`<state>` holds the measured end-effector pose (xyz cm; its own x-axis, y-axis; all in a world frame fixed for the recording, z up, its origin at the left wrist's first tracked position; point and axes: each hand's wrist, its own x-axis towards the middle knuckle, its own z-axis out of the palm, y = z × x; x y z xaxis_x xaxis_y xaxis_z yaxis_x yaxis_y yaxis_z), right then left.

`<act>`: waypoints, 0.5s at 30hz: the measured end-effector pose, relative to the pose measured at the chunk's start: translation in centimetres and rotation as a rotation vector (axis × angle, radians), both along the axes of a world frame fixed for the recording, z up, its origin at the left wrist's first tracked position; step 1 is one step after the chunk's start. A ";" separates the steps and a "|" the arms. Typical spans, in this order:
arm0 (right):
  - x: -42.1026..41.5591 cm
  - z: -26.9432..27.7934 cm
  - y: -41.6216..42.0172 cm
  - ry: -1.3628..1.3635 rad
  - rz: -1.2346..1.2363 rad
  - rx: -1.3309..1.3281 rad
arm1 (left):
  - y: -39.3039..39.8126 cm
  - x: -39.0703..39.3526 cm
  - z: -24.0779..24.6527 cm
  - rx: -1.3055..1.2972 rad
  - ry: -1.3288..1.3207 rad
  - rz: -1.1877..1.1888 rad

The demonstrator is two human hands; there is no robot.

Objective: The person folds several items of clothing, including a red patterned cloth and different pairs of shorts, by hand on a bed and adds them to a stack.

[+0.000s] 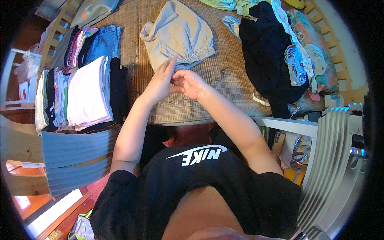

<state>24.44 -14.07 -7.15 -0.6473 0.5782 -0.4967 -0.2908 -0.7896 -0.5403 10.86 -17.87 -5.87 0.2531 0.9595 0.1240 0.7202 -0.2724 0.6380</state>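
Observation:
In front of me a beige garment with an elasticated band (pixel 183 33), perhaps trousers or shorts, lies loosely folded on a woven mat (pixel 210 105). My left hand (pixel 162 78) is at its near edge, fingers extended and thumb apart, with the fingertips overlapping the band in view. Close against it, my right hand (pixel 189 83) is turned partly palm up with its fingers loosely bent. The two hands meet or nearly meet just short of the garment. I see no cloth held in either one, though some fingertips are partly hidden.
Folded clothes, including a pale pink stack (pixel 88 90) and blue jeans (pixel 102 43), stand at left. To the right are a rumpled black garment (pixel 264 57) and a floral pillow (pixel 322 72). Wooden bed rails (pixel 336 51) border the mat; a white frame (pixel 288 124) stands near my right arm.

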 end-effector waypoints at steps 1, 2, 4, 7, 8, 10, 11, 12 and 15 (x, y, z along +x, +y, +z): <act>-0.2 0.0 -0.3 -0.056 0.023 0.052 | -0.4 -0.5 -0.4 -0.003 0.019 0.025; -0.5 0.0 -0.5 -0.112 0.045 0.103 | -0.5 -0.8 -1.2 0.162 0.121 0.086; -0.4 -0.6 0.2 -0.241 0.192 0.327 | -0.5 -1.3 -1.7 0.002 0.133 0.083; 1.7 -6.2 4.7 -0.709 0.327 0.800 | -0.4 -0.9 -1.7 -0.027 0.128 0.116; 2.1 -4.1 4.4 -1.138 0.284 0.972 | -0.6 -1.2 -1.5 -0.038 0.132 0.144; 3.5 -5.1 5.1 -1.648 0.390 1.132 | -0.5 -0.8 0.2 -0.019 -0.010 0.183; 4.4 -6.6 5.6 -1.714 0.317 1.243 | -0.6 -0.8 1.1 -0.028 -0.068 0.169; 4.6 -7.2 5.7 -1.768 0.245 1.361 | -0.7 -1.0 1.8 -0.039 -0.121 0.165; 5.7 -8.6 6.9 -1.673 0.045 1.500 | -1.2 -1.9 3.0 -0.024 -0.183 0.086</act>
